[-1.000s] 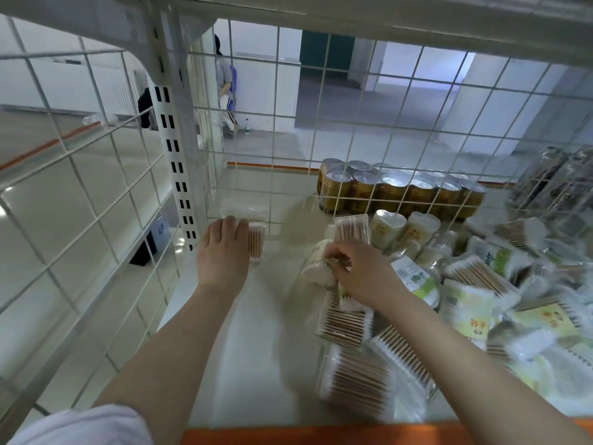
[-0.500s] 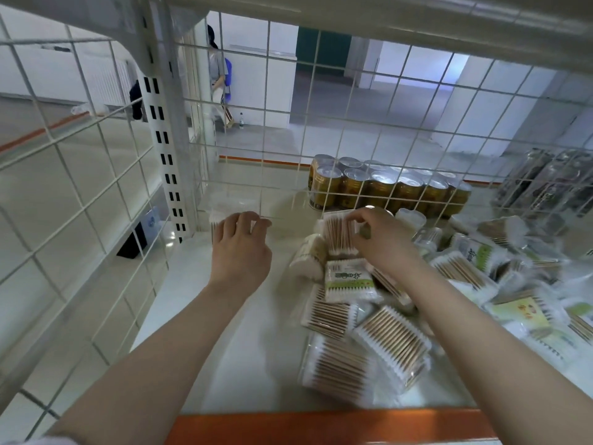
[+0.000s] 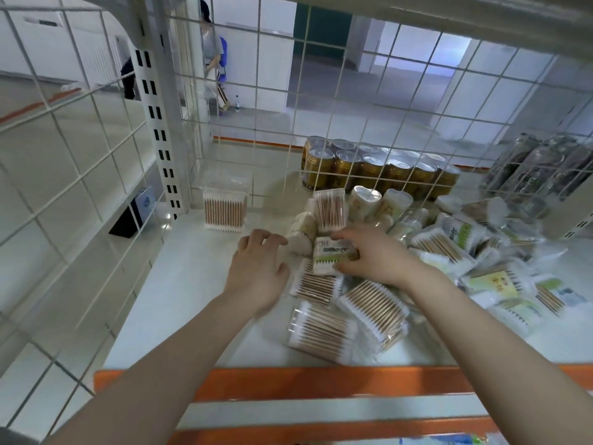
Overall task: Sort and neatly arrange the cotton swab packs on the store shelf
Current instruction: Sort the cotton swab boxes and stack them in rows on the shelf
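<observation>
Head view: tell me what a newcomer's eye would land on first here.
First, the messy heap of cotton swab packs spilling across the right half of the white shelf, with both hands in it: the right hand grips a green-labelled pack, the left hand hovers open beside it. Next, one clear swab box standing alone at the back left corner, and gold cans behind the wire grid.

You get 1 head view, looking forward and down, close over the white metal shelf (image 3: pixel 179 303) from its orange front edge (image 3: pixel 321 380) toward the white wire-grid back panel (image 3: pixel 353 101).
</observation>
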`<action>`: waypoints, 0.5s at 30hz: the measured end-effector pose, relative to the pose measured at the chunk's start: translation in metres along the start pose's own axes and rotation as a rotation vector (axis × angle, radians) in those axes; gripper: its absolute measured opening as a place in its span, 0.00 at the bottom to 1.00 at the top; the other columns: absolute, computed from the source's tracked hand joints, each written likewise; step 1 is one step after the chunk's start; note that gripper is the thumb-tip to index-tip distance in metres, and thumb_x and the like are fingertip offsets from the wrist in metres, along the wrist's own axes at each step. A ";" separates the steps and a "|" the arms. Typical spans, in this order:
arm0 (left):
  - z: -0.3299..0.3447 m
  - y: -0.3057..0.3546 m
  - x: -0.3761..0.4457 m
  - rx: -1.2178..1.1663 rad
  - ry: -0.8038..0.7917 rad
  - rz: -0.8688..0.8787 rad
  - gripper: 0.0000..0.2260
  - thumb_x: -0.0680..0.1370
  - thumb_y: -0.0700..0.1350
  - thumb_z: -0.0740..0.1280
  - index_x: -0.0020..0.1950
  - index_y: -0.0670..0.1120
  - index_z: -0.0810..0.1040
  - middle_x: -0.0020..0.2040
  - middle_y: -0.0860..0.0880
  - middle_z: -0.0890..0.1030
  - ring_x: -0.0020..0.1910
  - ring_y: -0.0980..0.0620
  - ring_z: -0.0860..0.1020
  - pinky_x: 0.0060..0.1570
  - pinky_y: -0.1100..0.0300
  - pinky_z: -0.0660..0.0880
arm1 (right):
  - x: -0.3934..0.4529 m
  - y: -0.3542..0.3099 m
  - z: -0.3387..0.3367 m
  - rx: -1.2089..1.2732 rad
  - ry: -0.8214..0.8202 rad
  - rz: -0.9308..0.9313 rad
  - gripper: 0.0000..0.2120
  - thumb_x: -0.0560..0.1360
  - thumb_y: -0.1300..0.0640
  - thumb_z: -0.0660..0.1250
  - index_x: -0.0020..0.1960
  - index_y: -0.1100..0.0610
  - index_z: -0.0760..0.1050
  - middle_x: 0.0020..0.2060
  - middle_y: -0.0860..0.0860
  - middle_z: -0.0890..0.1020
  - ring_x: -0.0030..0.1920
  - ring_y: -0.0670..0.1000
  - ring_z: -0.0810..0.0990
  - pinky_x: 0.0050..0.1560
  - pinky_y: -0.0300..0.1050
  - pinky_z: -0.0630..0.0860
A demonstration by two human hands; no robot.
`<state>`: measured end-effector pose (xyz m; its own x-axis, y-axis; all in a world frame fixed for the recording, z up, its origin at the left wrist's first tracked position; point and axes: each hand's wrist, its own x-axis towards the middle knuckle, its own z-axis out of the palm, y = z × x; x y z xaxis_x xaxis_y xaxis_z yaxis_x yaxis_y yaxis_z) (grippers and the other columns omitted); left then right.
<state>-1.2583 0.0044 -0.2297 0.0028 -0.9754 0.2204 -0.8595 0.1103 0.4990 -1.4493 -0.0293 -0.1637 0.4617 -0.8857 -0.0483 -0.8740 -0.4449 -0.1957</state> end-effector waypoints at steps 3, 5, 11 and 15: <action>0.001 -0.002 -0.007 -0.026 -0.008 -0.027 0.19 0.74 0.43 0.63 0.65 0.48 0.70 0.64 0.48 0.67 0.66 0.47 0.64 0.64 0.58 0.61 | 0.001 0.000 0.001 -0.056 -0.055 -0.016 0.32 0.72 0.48 0.69 0.72 0.53 0.63 0.68 0.52 0.68 0.67 0.52 0.66 0.65 0.43 0.62; 0.000 -0.003 -0.012 -0.020 -0.009 -0.034 0.18 0.74 0.43 0.63 0.64 0.48 0.71 0.63 0.48 0.67 0.65 0.47 0.64 0.64 0.59 0.61 | 0.004 -0.002 0.002 -0.077 -0.076 -0.025 0.34 0.71 0.46 0.70 0.73 0.53 0.61 0.69 0.53 0.67 0.67 0.53 0.65 0.67 0.45 0.62; -0.004 -0.006 -0.021 -0.029 0.008 -0.047 0.17 0.74 0.42 0.64 0.63 0.48 0.74 0.62 0.48 0.68 0.64 0.46 0.65 0.62 0.57 0.63 | 0.020 -0.008 0.008 -0.190 -0.150 -0.001 0.37 0.69 0.42 0.70 0.72 0.55 0.62 0.67 0.54 0.69 0.65 0.55 0.67 0.65 0.47 0.64; -0.009 -0.007 -0.025 -0.064 0.009 -0.071 0.16 0.75 0.42 0.64 0.63 0.48 0.74 0.62 0.48 0.68 0.64 0.46 0.64 0.61 0.59 0.63 | 0.023 -0.010 0.012 -0.168 -0.148 0.009 0.36 0.67 0.43 0.71 0.70 0.56 0.63 0.64 0.54 0.70 0.64 0.55 0.67 0.64 0.47 0.64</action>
<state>-1.2481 0.0298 -0.2314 0.0677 -0.9795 0.1898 -0.8224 0.0529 0.5664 -1.4283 -0.0438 -0.1743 0.4599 -0.8664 -0.1947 -0.8856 -0.4634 -0.0297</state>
